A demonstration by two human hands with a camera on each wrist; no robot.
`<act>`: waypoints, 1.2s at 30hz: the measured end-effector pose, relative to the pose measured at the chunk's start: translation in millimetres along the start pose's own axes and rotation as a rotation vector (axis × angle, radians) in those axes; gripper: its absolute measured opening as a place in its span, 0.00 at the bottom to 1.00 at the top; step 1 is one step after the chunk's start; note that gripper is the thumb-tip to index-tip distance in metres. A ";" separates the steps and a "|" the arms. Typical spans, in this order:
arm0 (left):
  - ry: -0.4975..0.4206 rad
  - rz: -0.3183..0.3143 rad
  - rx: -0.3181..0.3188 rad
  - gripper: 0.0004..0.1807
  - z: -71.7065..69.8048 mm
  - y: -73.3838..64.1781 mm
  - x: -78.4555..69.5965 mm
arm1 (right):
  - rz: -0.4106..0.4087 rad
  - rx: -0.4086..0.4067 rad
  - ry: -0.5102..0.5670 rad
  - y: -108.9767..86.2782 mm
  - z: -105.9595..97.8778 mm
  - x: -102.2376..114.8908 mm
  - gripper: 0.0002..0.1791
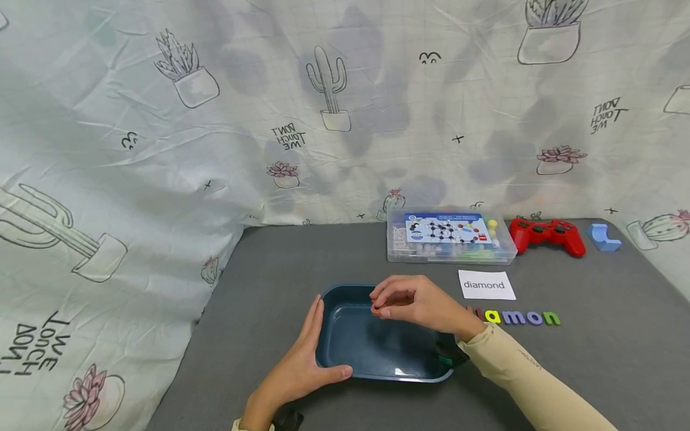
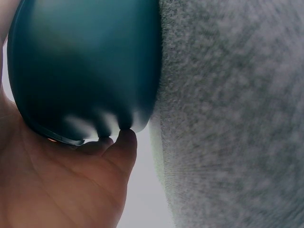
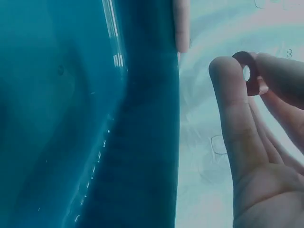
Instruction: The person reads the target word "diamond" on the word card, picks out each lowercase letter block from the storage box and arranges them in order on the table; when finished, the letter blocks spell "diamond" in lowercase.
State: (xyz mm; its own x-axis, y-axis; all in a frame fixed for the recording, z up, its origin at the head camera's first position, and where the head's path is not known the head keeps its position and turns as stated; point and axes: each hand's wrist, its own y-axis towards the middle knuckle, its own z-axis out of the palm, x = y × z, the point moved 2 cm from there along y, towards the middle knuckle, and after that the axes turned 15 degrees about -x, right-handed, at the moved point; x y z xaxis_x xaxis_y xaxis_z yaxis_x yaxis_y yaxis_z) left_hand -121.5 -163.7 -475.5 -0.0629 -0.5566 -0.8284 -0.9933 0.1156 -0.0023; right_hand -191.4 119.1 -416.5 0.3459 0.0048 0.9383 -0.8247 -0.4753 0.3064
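Observation:
A dark blue-green plastic tray (image 1: 385, 379) lies in front of the person. The left hand (image 1: 302, 365) rests against its left side, fingers straight along the outer wall and thumb at the near rim. In the left wrist view, fingertips touch the tray's outer wall (image 2: 90, 71). Above the tray, the right hand (image 1: 417, 302) pinches a small red letter (image 1: 376, 310) between thumb and fingers. The right wrist view shows the round hole in this letter (image 3: 251, 90); fingers cover part, so which letter it is stays unclear.
Right of the tray, colourful letters (image 1: 513, 317) form a row, its left end partly hidden by the right wrist. Above them lies a card (image 1: 487, 285) reading "diamond". Farther back are a clear kit box (image 1: 450, 254), a red game controller (image 1: 547, 234) and a blue block (image 1: 604, 238).

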 end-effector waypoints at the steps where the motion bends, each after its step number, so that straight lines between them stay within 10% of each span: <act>1: -0.002 0.000 -0.001 0.73 0.1 -0.2 0.3 | 0.010 -0.012 -0.005 -0.7 -0.5 1.2 0.08; 36: 0.010 -0.005 -0.005 0.73 -1.0 -1.4 1.4 | 0.169 -0.170 -0.198 -43.1 -61.1 7.7 0.24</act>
State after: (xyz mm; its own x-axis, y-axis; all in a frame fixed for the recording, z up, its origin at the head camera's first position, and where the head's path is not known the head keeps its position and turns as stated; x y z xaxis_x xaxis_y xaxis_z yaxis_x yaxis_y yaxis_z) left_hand -120.3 -165.5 -476.1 -0.0592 -0.5657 -0.8225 -0.9941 0.1086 -0.0031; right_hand -180.5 193.4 -412.7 0.2644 -0.2412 0.9338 -0.9351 -0.3012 0.1870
